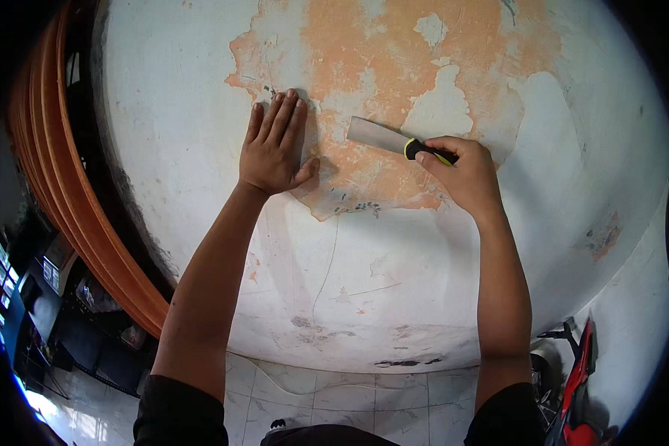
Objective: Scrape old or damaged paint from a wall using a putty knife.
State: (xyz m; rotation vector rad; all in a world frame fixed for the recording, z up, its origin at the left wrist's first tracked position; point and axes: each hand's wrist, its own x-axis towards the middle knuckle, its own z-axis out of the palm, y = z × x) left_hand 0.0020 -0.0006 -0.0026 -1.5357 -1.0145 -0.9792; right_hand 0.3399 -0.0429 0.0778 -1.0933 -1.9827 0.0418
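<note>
My right hand (pixel 465 170) grips the black and yellow-green handle of a putty knife (pixel 376 135). Its flat metal blade points left over the orange patch, close to the wall; whether it touches cannot be told. My left hand (pixel 275 142) lies flat against the wall (pixel 173 111), fingers pointing up, at the left edge of the patch, holding nothing. White paint has come off in a large ragged area, baring the orange layer (pixel 368 178). Islands of pale paint (pixel 440 106) remain inside it, one just above the knife's handle.
An orange curtain (pixel 89 184) hangs along the left side, with dark furniture (pixel 95 351) beyond it. At the lower right stands a red and black vehicle part (pixel 577 373) by the adjoining wall. A thin cable (pixel 295 391) runs over the tiled floor (pixel 340 412) below.
</note>
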